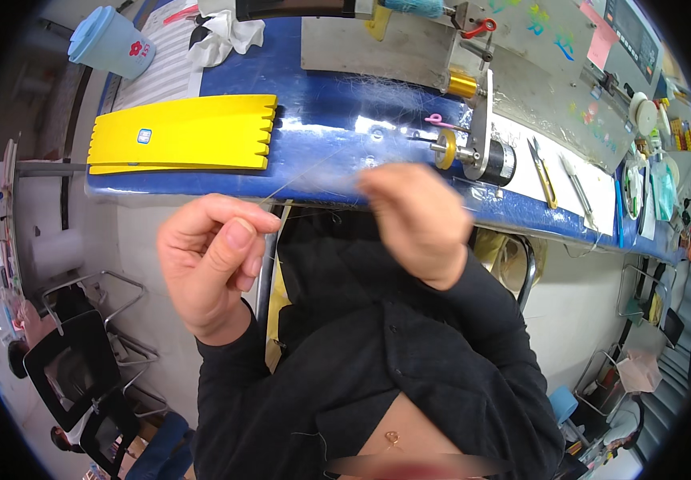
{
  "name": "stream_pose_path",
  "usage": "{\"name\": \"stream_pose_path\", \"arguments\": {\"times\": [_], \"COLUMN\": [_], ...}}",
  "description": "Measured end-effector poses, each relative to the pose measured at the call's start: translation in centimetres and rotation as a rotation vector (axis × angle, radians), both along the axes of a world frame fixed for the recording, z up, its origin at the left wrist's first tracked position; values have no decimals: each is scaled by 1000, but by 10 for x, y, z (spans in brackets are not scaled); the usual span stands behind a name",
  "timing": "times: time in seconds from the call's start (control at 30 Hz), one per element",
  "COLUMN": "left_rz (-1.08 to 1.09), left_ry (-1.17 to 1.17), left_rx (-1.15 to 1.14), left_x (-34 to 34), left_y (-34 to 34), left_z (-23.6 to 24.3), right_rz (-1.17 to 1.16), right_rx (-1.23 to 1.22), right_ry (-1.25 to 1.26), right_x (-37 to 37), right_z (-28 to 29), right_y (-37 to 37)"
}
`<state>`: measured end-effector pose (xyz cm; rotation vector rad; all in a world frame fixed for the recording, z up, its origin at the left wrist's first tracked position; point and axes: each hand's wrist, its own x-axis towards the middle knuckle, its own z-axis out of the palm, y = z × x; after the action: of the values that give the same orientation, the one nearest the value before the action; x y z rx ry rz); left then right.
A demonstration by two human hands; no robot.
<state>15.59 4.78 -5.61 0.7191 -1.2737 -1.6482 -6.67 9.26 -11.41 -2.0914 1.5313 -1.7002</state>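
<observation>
Thumb and forefinger of my left hand (213, 264) are pinched together on a fine thread (293, 180). The strand slants up and to the right from the fingertips, over the table's front edge; its far end fades from sight. My right hand (419, 222) is smeared by motion, its fingers curled closed just below a motor-driven shaft with a yellow-rimmed wheel (445, 150). Whatever it pinches is too blurred to make out. Loose pale fibres (377, 94) lie tangled on the blue tabletop (313, 128) beyond both hands.
A yellow notched board (193, 132) lies left of the fibres. Behind it stand a lidded blue cup (113, 42) and crumpled tissue (225, 38). Right of the black motor (499, 164) lie a yellow-handled cutter (544, 172) and a pen-like tool (577, 188). A pink-handled tool (445, 122) lies near the wheel.
</observation>
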Motion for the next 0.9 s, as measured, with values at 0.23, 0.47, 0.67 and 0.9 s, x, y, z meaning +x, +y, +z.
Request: {"name": "stream_pose_path", "arguments": {"times": [0.23,0.47,0.67,0.9], "left_rz": [-39,-16,-8,-22], "left_ry": [15,77,45,43], "left_rx": [33,-17,-9,-1], "left_x": [1,4,10,8], "left_y": [-2,-3,0,1], "left_z": [-6,-7,-6,-7], "right_rz": [-312,125,322,740], "right_rx": [113,93,733,862], "right_ry": [-515,246,134,-741], "right_x": [-45,-10,38,66], "right_z": [40,6,-44,-89], "right_y": [23,31,45,12]}}
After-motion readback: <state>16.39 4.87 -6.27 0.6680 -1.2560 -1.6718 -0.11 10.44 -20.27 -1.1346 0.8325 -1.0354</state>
